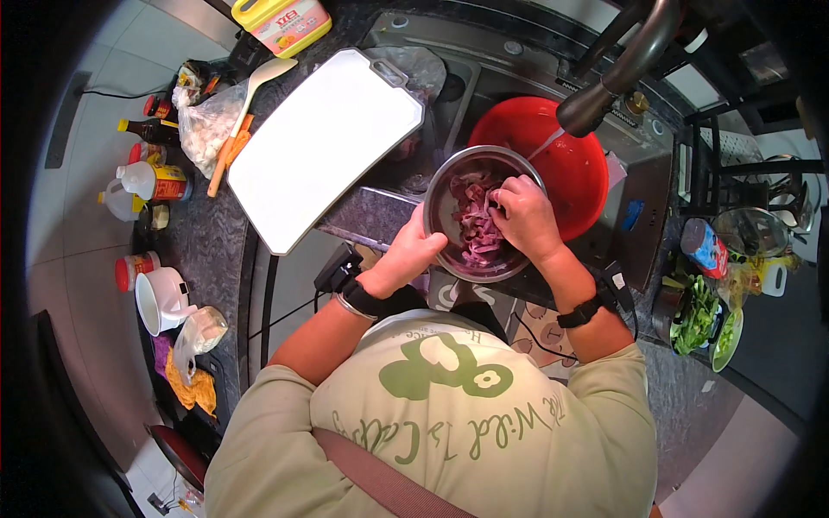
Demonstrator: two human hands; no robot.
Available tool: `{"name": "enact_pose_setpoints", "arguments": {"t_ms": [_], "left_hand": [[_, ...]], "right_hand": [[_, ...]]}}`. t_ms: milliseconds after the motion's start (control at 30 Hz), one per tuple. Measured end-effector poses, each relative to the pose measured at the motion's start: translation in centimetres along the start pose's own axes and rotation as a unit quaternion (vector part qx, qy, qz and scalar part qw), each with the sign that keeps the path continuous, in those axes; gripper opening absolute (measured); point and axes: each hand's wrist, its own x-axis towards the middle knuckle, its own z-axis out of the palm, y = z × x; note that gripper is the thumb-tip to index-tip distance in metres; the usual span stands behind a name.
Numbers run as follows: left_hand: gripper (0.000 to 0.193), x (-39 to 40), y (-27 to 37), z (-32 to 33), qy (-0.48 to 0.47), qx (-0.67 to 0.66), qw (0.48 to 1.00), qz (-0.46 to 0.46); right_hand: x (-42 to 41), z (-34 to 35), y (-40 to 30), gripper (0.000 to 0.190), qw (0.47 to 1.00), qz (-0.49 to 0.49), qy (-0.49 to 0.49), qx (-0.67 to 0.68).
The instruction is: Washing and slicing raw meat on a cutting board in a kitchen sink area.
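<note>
A stainless steel bowl with strips of raw red meat is held over the near edge of the sink, overlapping a red plastic basin. My left hand grips its left side, with the thumb over the rim and the fingers mostly hidden beneath. Reaching in from the right, my right hand has its bent fingers closed on some of the meat; the fingertips are partly hidden. A thin stream of water runs from the dark faucet towards the basin, just behind the bowl.
Left of the sink lies a white cutting board, beside a spatula and a plastic bag. Several bottles and a white pot line the left counter. Leafy greens stand at the right. A yellow jug is at the back.
</note>
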Motion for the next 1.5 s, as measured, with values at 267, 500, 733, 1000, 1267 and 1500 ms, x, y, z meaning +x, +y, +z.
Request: {"name": "enact_pose_setpoints", "arguments": {"t_ms": [267, 500, 733, 1000, 1267, 1500], "left_hand": [[0.059, 0.1, 0.4, 1.1, -0.015, -0.024, 1.0, 0.004], [0.061, 0.0, 0.6, 1.6, -0.022, -0.04, 0.997, -0.057], [0.054, -1.1, 0.0, 0.3, 0.037, -0.055, 0.996, -0.058], [0.044, -1.6, -2.4, -1.9, 0.101, -0.082, 0.989, -0.075], [0.04, -1.6, -3.5, -1.9, 0.144, -0.119, 0.977, -0.106], [0.033, -1.2, -3.4, -2.1, 0.12, -0.149, 0.975, -0.113]], "right_hand": [[-1.2, -0.8, 1.4, 0.01, 0.995, 0.051, 0.005, 0.079], [-2.3, -5.7, 4.7, 0.009, 0.863, 0.273, 0.045, 0.423], [-3.8, -4.5, 16.3, 0.029, 0.882, 0.43, -0.164, -0.103], [-6.5, 5.7, 28.4, 0.051, 0.909, 0.24, -0.27, -0.206], [-6.7, 11.0, 30.8, 0.037, 0.907, 0.341, -0.244, -0.036], [-6.8, 13.9, 26.6, 0.034, 0.957, 0.134, -0.248, -0.065]]}}
